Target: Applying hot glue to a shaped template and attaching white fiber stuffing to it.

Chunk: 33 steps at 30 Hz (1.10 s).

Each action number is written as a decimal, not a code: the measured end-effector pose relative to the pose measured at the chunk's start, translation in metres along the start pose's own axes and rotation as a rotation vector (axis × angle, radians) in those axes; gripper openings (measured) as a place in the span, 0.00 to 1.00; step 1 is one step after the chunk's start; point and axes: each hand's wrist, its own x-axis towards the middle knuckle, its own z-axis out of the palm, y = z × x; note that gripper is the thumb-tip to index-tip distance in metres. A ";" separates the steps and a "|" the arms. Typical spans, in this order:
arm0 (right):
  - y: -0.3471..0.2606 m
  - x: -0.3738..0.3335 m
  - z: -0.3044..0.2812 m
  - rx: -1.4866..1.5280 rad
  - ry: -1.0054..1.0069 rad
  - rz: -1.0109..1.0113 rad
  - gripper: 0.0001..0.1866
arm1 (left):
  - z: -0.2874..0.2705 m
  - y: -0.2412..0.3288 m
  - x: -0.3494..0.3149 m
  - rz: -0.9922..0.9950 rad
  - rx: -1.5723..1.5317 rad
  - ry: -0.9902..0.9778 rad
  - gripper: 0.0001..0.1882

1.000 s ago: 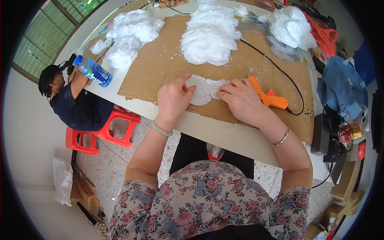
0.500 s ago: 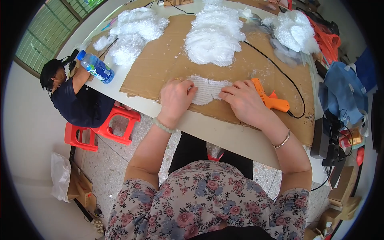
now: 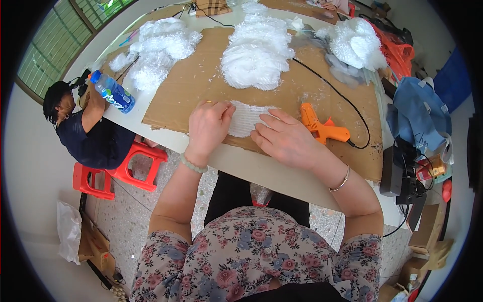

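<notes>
A small white ribbed fabric-like piece (image 3: pixel 243 120) lies flat on the brown cardboard (image 3: pixel 201 75) near the table's front edge. My left hand (image 3: pixel 207 127) is closed at its left side, thumb and fingertips pinched on the edge. From the other side, my right hand (image 3: pixel 286 136) reaches over the right edge with fingers stretched and a little apart, fingertips resting on the piece. Just right of that hand, an orange glue gun (image 3: pixel 322 127) rests on the cardboard, its black cord curving away to the back.
White fluffy mesh bundles lie in a middle heap (image 3: pixel 256 55), a left heap (image 3: pixel 163 45) and a right heap (image 3: pixel 357 43). A blue-capped bottle (image 3: pixel 114 93) stands at the left edge. Beyond it another person (image 3: pixel 90 126) sits by red stools (image 3: pixel 138 168). A blue bag (image 3: pixel 420 108) is at right.
My right hand has shifted toward the left hand, and its fingers have straightened over the piece's right part. My left hand keeps its hold. The whole view has moved slightly.
</notes>
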 end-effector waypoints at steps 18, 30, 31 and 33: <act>-0.024 0.004 -0.002 -0.016 0.072 -0.188 0.13 | -0.020 0.043 0.003 -0.441 -1.313 -0.515 0.02; 0.022 0.005 -0.042 -0.124 0.235 0.210 0.12 | -0.037 -0.012 -0.009 -0.349 -1.203 0.250 0.13; 0.029 0.002 -0.042 -0.113 0.183 0.269 0.12 | -0.036 -0.009 -0.012 -0.358 -1.200 0.249 0.13; 0.037 -0.003 -0.039 -0.099 0.128 0.327 0.12 | -0.033 0.003 -0.021 -0.478 -0.872 0.203 0.14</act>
